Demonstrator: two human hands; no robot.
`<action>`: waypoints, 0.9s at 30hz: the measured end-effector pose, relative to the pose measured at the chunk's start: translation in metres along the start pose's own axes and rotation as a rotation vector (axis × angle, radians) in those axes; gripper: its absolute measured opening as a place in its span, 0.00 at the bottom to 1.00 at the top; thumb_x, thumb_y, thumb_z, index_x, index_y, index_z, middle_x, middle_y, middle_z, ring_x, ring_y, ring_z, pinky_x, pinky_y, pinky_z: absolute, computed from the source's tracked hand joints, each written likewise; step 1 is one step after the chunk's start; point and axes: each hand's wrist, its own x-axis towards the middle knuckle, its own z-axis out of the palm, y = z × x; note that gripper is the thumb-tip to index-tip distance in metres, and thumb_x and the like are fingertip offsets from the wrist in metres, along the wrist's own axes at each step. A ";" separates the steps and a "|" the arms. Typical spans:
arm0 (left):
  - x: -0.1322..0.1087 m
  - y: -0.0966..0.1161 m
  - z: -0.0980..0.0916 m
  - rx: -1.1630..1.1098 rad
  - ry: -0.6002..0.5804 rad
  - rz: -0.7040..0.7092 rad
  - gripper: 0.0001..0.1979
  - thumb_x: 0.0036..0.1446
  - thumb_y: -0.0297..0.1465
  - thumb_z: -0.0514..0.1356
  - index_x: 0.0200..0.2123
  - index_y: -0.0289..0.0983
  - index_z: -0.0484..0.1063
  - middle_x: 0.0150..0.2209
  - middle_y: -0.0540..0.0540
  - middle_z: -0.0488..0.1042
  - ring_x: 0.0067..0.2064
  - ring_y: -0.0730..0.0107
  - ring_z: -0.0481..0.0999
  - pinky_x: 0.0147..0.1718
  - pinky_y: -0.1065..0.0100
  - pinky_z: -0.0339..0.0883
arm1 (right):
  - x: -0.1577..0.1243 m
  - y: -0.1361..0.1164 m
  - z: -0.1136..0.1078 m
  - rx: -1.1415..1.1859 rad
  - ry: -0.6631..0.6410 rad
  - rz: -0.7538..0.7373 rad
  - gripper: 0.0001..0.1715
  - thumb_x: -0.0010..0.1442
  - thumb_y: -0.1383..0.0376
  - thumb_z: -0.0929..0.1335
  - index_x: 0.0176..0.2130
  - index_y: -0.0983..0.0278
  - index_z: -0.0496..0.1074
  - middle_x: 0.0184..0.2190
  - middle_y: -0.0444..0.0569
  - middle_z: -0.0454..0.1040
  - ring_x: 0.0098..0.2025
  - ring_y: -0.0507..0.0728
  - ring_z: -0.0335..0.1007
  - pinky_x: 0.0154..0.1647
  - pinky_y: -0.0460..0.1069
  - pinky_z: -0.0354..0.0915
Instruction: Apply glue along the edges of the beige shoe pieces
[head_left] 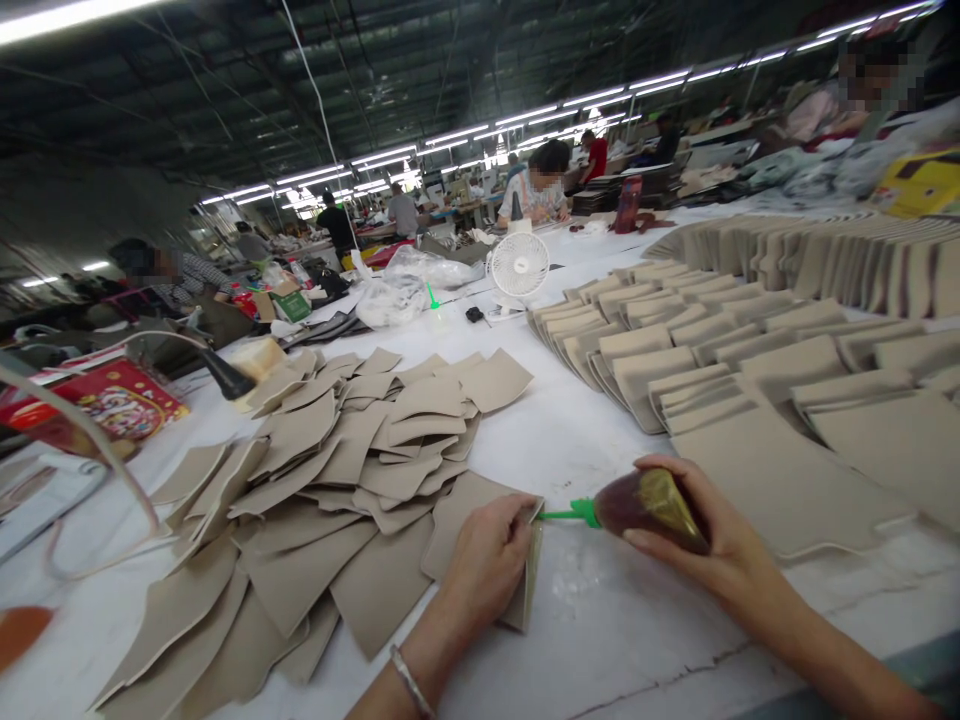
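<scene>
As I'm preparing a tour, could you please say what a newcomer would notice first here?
Probably the bottle in the right hand, its green nozzle at the edge of the piece in the left hand. Then the heap at left and the white fan farther back.

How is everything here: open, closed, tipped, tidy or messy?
Left hand: closed on held piece
Right hand: gripping bottle
Bottle: tipped sideways
Green nozzle: tip at held piece's edge
Loose pile: jumbled, overlapping
Right-side pieces: overlapping in rows
Fan: standing; spinning unclear
Clear plastic: crumpled
</scene>
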 end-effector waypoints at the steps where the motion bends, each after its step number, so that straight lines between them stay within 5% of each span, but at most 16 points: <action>1: 0.000 0.001 0.000 0.000 -0.002 -0.004 0.18 0.60 0.25 0.52 0.49 0.37 0.77 0.36 0.48 0.78 0.34 0.65 0.73 0.40 0.69 0.64 | 0.004 -0.001 0.000 -0.001 0.015 0.003 0.29 0.59 0.49 0.74 0.54 0.54 0.63 0.46 0.45 0.69 0.45 0.60 0.69 0.46 0.50 0.66; 11: 0.000 -0.002 0.000 -0.004 0.001 -0.019 0.19 0.58 0.24 0.52 0.49 0.39 0.76 0.33 0.50 0.76 0.31 0.68 0.71 0.32 0.71 0.60 | -0.045 0.006 0.009 0.036 -0.118 0.025 0.30 0.60 0.50 0.73 0.57 0.53 0.64 0.52 0.46 0.67 0.51 0.63 0.68 0.52 0.50 0.65; 20: -0.001 -0.002 0.002 -0.017 0.024 -0.022 0.20 0.56 0.23 0.52 0.48 0.40 0.76 0.30 0.51 0.74 0.29 0.69 0.68 0.30 0.71 0.58 | -0.047 -0.024 0.018 0.089 0.017 0.160 0.29 0.55 0.50 0.73 0.52 0.55 0.66 0.50 0.44 0.69 0.51 0.60 0.68 0.51 0.46 0.63; 27: 0.003 -0.006 -0.001 -0.069 0.022 -0.048 0.17 0.58 0.29 0.54 0.49 0.39 0.76 0.28 0.52 0.72 0.29 0.68 0.69 0.30 0.70 0.60 | -0.061 0.017 0.005 0.186 -0.009 0.260 0.33 0.52 0.47 0.76 0.52 0.55 0.70 0.49 0.48 0.73 0.49 0.65 0.72 0.49 0.50 0.70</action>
